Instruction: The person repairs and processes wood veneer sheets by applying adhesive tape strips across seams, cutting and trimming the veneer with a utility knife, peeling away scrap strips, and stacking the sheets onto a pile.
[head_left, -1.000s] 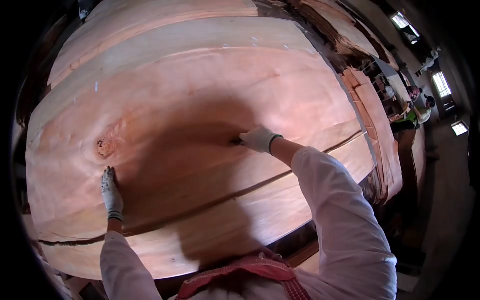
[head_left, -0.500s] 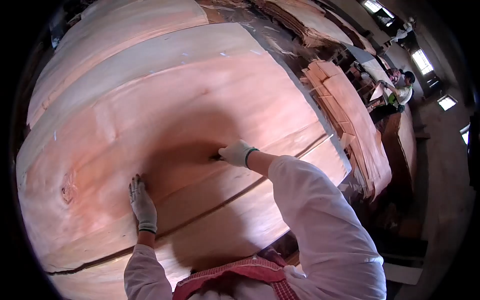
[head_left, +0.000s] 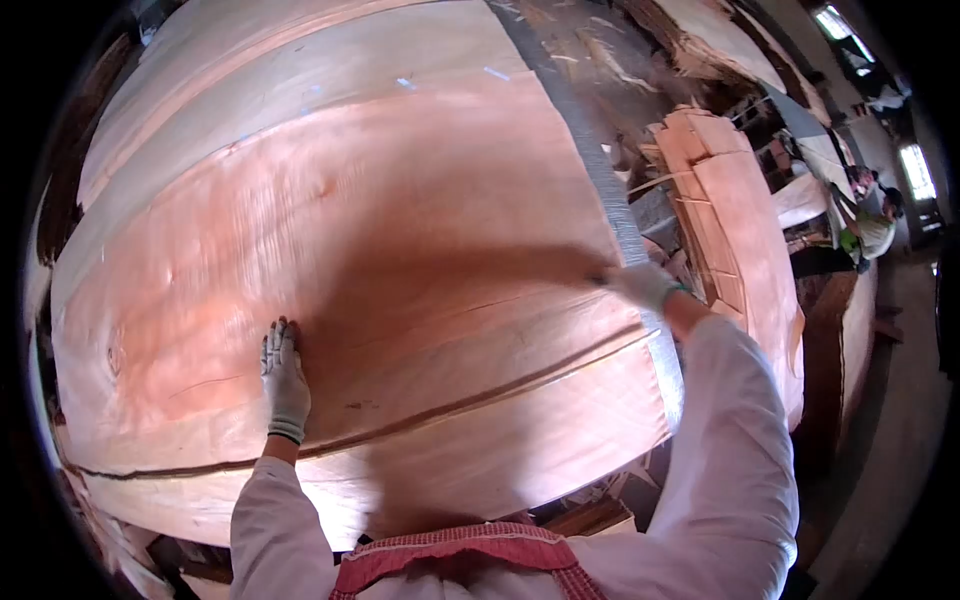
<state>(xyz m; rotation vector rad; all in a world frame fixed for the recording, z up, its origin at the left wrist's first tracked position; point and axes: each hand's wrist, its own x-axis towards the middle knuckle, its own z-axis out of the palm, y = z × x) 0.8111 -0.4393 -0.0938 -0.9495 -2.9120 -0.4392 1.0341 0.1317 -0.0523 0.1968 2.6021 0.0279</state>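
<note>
A large, pinkish wood veneer sheet (head_left: 430,200) spreads before me, with a narrower pale veneer strip (head_left: 470,450) along its near side. A dark, uneven gap runs between the two. My left hand (head_left: 287,385), in a white glove, lies flat on the sheet near that gap, fingers stretched out. At the sheet's right edge is my gloved right hand (head_left: 640,286), smeared by motion. Its fingers look closed, and a small dark thing shows at their tips; I cannot make out what it is. Short bluish-white tape pieces (head_left: 406,84) dot the sheet's far seam.
A grey edge strip (head_left: 600,160) borders the sheets on the right. Beyond it stand a stack of veneer pieces (head_left: 735,220) and scattered wood scraps (head_left: 610,55). Another person (head_left: 872,232) is at the far right, by more stacked veneer.
My right hand has moved right, from the middle of the sheet to its right edge. My left hand stays flat on the wood. The view has shifted somewhat.
</note>
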